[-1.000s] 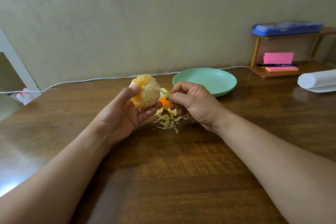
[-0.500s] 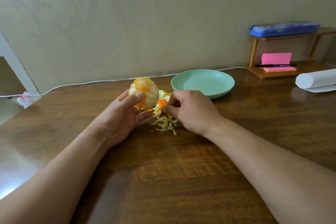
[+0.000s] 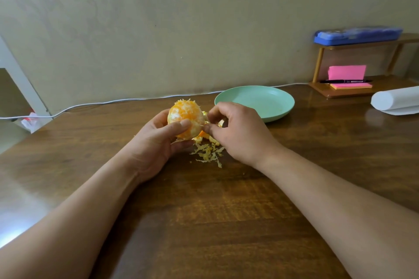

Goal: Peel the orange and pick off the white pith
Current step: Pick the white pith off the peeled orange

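Note:
A peeled orange [image 3: 184,114] with white pith patches on its surface sits in my left hand [image 3: 156,142], thumb across its front and fingers curled under it. My right hand [image 3: 238,133] is just right of the fruit, fingers curled, thumb and forefinger tips pinched at the orange's right side; whether they hold a shred of pith is too small to tell. Under both hands lies a pile of peel and pith scraps [image 3: 207,152] on the wooden table [image 3: 204,222].
A mint-green plate [image 3: 272,102] stands behind my right hand. A white cable [image 3: 102,103] runs along the wall. At the far right are a white roll [image 3: 395,99] and a small wooden shelf [image 3: 353,90] with pink notes, a pen and a blue case.
My right hand dropped to the scrap pile, then rose back to the orange's right side. My left hand turned the orange, showing more bare flesh.

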Tool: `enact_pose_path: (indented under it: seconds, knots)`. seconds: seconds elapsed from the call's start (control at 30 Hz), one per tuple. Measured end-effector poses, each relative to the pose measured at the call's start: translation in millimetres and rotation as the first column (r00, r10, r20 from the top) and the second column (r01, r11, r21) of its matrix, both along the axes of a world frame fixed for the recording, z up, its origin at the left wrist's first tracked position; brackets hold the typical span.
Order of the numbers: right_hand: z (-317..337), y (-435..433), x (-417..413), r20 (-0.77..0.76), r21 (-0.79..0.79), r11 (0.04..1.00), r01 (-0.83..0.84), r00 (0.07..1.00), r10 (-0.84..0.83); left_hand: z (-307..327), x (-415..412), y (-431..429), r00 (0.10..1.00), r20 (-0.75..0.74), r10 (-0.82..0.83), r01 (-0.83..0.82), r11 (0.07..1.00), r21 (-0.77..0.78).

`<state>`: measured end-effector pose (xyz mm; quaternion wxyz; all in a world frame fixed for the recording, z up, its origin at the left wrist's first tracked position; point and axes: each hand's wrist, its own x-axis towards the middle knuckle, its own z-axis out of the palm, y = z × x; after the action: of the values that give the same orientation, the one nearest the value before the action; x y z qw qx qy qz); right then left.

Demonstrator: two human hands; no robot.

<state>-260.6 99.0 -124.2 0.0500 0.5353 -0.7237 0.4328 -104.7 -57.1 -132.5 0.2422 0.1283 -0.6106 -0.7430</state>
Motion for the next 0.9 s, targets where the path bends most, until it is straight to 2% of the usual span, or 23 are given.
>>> enact_pose_path:
  seconds: [0.3,0.47,0.67,0.73,0.9]
  knots:
    - [-0.1,1.3,0.1,0.024,0.025,1.000,-0.019,1.000,0.018,-1.3,0.0,1.0,0.997,0.063,0.033,-0.027,0.995,-0.092]
    - [1.1,1.7,1.1,-0.098,0.066,0.998,-0.011,0.995,0.017,-0.6,-0.5,1.3,0.995,0.086,0.049,-0.040,0.994,-0.099]
    - [0.7,-0.3,0.5,-0.184,0.009,1.000,-0.002,0.983,0.004,-0.7,-1.4,0.3,0.991,0.119,0.064,-0.050,0.992,-0.114]
    - [0.2,-0.6,-0.8,-0.153,-0.013,1.000,-0.001,0.988,-0.001,-1.1,-1.1,-0.4,0.992,0.115,0.051,-0.038,0.993,-0.112]
    - [-1.8,1.9,-1.0,0.038,-0.027,0.998,-0.060,0.997,0.061,-0.2,0.4,-2.4,0.996,0.087,0.010,-0.005,0.999,-0.051]
